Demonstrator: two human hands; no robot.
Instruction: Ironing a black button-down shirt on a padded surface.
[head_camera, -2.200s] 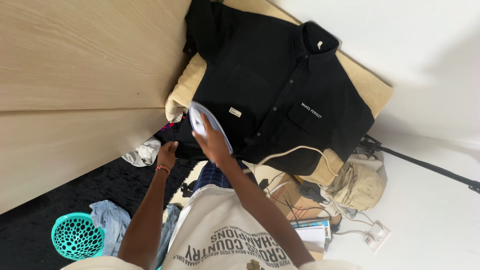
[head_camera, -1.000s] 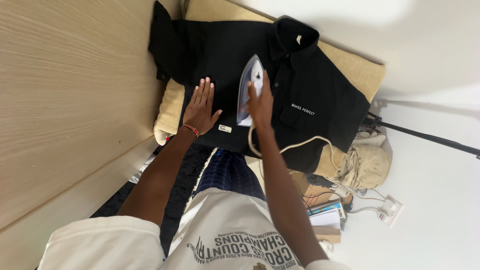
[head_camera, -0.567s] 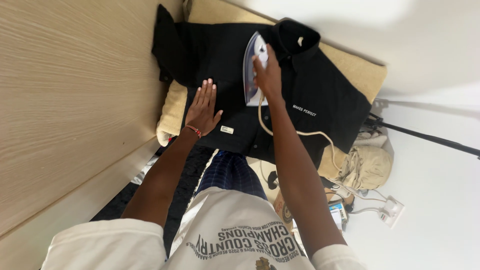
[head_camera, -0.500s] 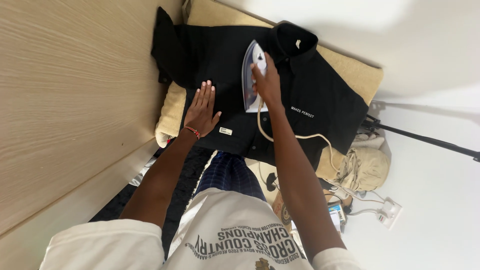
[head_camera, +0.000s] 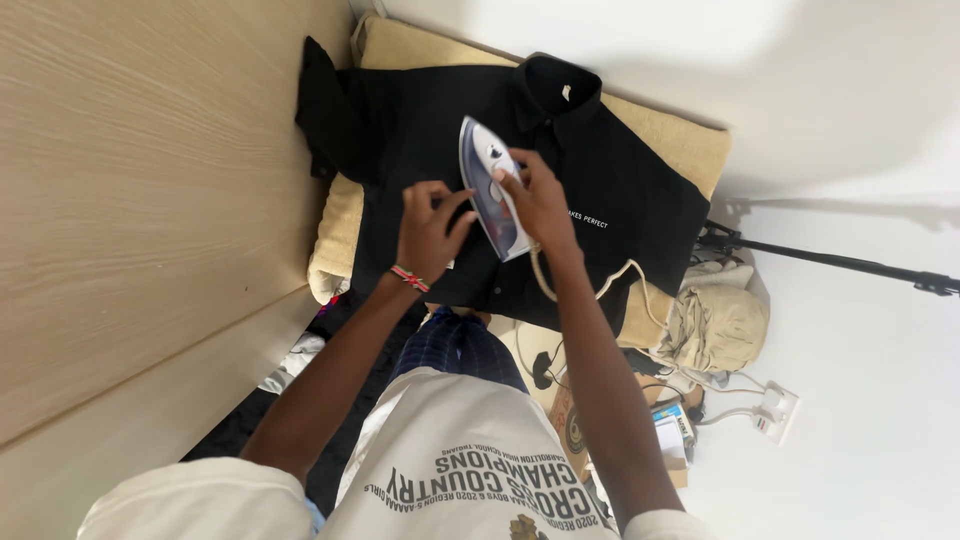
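Head view — beige bag (head_camera: 715, 325), wall socket (head_camera: 775, 410), black stand (head_camera: 830, 262); beside shirt (head_camera: 610, 170)

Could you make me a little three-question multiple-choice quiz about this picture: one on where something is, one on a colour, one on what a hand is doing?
1. Where does the iron rest?
A. on the black shirt
B. on the floor
C. on the wood wall

2. What colour is the padding under the shirt?
A. blue
B. cream
C. red

3. What does the right hand do?
A. hangs free
B. grips the iron
C. holds a bag

Answers: 1 A, the iron sits on the shirt front. 2 B, pale cream edges show around it. 3 B, its fingers wrap the handle; the left hand is beside the iron.
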